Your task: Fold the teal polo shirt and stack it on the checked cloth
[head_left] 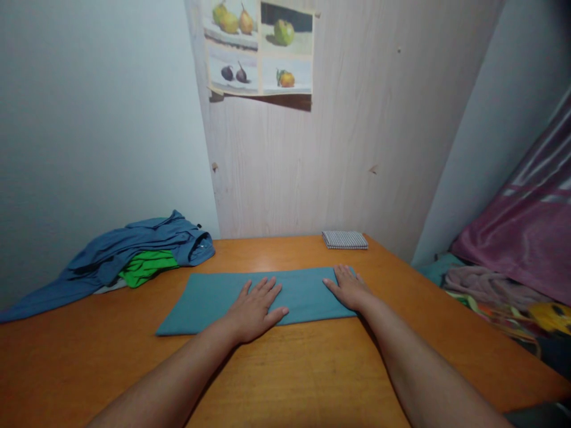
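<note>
A teal cloth (191,306), folded into a long flat strip, lies across the wooden table in front of me. My left hand (256,309) rests palm down near the middle of the strip, fingers and thumb spread. At the strip's right end, my right hand (350,288) lies flat with its fingers stretched out and the thumb apart. Neither hand grips anything. What kind of cloth or garment it is, I cannot tell from its folded shape.
A loose pile at the table's (312,380) left holds a blue garment (134,238) and a bright green cloth (149,267). A folded checked cloth (344,240) sits at the back right. Fruit pictures (261,50) hang on the wall. Beyond the right edge are a pink curtain (517,232) and heaped fabrics (491,279).
</note>
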`<state>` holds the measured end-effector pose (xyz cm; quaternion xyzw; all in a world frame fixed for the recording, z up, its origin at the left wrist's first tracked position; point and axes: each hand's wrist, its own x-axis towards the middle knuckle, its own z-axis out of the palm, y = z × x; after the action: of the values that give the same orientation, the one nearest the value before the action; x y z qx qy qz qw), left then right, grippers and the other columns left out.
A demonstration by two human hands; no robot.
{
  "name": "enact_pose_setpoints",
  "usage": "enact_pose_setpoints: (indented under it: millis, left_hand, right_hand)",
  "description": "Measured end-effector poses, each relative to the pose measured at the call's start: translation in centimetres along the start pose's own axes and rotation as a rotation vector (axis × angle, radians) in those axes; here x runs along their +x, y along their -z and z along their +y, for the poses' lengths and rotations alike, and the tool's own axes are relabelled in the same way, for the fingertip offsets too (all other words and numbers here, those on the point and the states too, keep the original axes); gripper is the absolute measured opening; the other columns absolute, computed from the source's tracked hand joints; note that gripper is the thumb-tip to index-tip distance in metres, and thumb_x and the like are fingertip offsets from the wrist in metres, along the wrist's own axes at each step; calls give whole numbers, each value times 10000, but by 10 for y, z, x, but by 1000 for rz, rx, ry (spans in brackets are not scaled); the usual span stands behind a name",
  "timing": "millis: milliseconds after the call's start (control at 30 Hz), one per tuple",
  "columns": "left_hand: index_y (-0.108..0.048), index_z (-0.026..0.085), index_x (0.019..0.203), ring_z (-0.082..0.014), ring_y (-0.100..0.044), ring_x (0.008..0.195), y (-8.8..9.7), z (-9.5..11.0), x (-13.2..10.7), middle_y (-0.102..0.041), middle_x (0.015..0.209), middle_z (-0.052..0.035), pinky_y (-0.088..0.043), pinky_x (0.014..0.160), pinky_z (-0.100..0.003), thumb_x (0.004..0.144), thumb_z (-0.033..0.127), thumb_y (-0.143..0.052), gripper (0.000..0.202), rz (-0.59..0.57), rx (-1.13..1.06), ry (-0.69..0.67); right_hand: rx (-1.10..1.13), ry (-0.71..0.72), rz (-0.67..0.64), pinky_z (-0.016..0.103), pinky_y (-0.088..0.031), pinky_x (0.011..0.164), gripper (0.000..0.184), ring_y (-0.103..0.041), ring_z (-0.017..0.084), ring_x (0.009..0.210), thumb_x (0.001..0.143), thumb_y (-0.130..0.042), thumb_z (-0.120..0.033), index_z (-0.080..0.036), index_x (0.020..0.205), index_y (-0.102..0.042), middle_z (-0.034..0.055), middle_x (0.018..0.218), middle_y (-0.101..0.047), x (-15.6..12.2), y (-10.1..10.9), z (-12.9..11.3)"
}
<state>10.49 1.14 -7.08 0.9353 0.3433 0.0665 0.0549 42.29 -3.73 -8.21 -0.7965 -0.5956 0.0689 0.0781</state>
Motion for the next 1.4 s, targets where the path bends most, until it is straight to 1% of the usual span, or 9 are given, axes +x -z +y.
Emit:
enact_pose_setpoints:
  millis: [233, 400, 533, 767, 933, 1100, 1233, 1333, 1400]
  left_hand:
    - [-333, 206, 1546, -259, -175, 1523, 10, 2, -5, -253, 1638, -103, -132, 1227, -471, 957, 712, -205, 786, -1, -82, 66]
    - [-354, 193, 1520, -275, -212, 1513, 18, -29, -18, -290, 1621, -138, -146, 1215, -508, 962, 706, -178, 778, 96, -20, 290]
    - [-299, 187, 1550, -315, -154, 1523, 19, -57, -33, -222, 1639, -159, -112, 1192, -592, 930, 752, -164, 850, 47, 53, 438]
    - [-250, 213, 1572, -316, -109, 1531, 23, -70, -36, -148, 1655, -149, -113, 1185, -602, 889, 801, -168, 905, -77, 37, 464]
    - [-282, 158, 1555, -327, -134, 1525, 24, -86, -36, -173, 1646, -186, -119, 1181, -608, 893, 792, -140, 927, 14, 67, 535]
    - [-244, 180, 1568, -325, -95, 1530, 16, -98, -38, -120, 1657, -170, -130, 1185, -594, 889, 790, -179, 915, -4, 52, 584]
    - [-394, 178, 1493, -309, -200, 1512, 19, -104, -39, -263, 1626, -163, -144, 1206, -518, 870, 711, -434, 822, 122, -138, 599]
    - [-511, 152, 1381, -258, -357, 1446, 32, -113, -45, -430, 1543, -155, -286, 1166, -389, 910, 519, -494, 597, 255, -228, 674]
    - [-581, 150, 1263, -253, -482, 1340, 42, -121, -54, -565, 1408, -160, -412, 1058, -358, 934, 436, -470, 450, 318, -257, 770]
  right_hand:
    - [-27, 20, 73, 594, -147, 1195, 918, -153, 331, 1517, 927, -187, -712, -56, 1566, -252, 163, 1638, -222, 5, -15, 10]
    - [-44, 52, 125, 623, -198, 1178, 930, -174, 346, 1511, 910, -154, -728, -71, 1549, -313, 168, 1627, -257, 17, -29, 20]
    - [-44, 56, 133, 629, -182, 1186, 945, -176, 348, 1510, 899, -152, -738, -68, 1542, -327, 163, 1627, -258, 20, -33, 24]
    - [-26, 50, 156, 621, -168, 1195, 936, -184, 342, 1509, 890, -185, -740, -85, 1543, -333, 160, 1619, -281, 26, -40, 26]
    - [-20, 60, 162, 650, -197, 1177, 956, -203, 351, 1503, 880, -180, -758, -83, 1538, -337, 160, 1617, -285, 28, -43, 28]
    - [-20, 54, 164, 646, -197, 1181, 951, -197, 349, 1504, 887, -170, -748, -75, 1541, -327, 156, 1622, -271, 28, -43, 28]
    - [-12, 49, 159, 640, -199, 1184, 953, -199, 347, 1504, 884, -164, -754, -81, 1536, -343, 149, 1621, -276, 29, -42, 27]
    - [-10, 46, 149, 632, -187, 1189, 960, -193, 342, 1506, 883, -168, -753, -71, 1537, -337, 142, 1624, -269, 28, -41, 25]
    - [-10, 46, 146, 629, -181, 1191, 956, -194, 340, 1506, 886, -170, -746, -67, 1540, -329, 145, 1623, -273, 27, -41, 25]
